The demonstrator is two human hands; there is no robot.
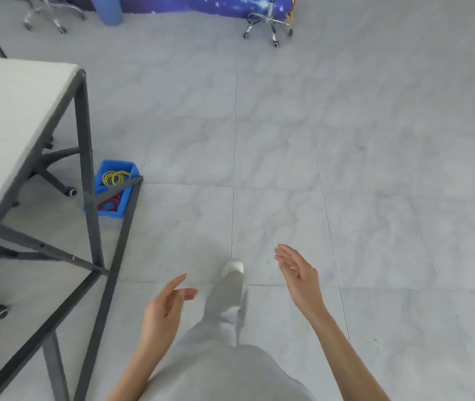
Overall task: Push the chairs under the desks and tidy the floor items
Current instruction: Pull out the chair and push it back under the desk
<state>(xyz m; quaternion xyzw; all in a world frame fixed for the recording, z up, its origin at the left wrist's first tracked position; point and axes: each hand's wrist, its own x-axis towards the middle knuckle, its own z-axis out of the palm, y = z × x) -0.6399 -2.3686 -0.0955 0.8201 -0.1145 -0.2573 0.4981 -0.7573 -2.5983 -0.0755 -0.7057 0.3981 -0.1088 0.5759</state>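
Both hands are out in front of the body, low in the picture, and neither holds anything. The left hand (165,309) hangs with its fingers loosely spread and relaxed, palm turned inward. The right hand (298,272) is wide too, fingers straight and fanned, palm facing the left one. Between them a leg in grey trousers (224,302) steps forward, a pale shoe (233,267) planted on the tiled floor (346,157).

Out at nine o'clock stands the surface (7,117), a white top on a dark metal frame (84,157). Under it, the black star-shaped base of a chair (53,169) shows, one caster near the frame's leg; another caster (0,312) peeks out lower at eight o'clock. Just beside the frame's foot, around ten o'clock from the hands, a blue bin (113,189) sits on the floor, partly behind the frame's bar, with yellow loops (114,177) in its far part and red loops (110,202) in its near part.

Far up at twelve o'clock, a chrome chair base (268,27) stands in front of a starry blue panel (201,2). At eleven o'clock another chrome chair base (46,17) stands next to a blue cylinder (108,10).
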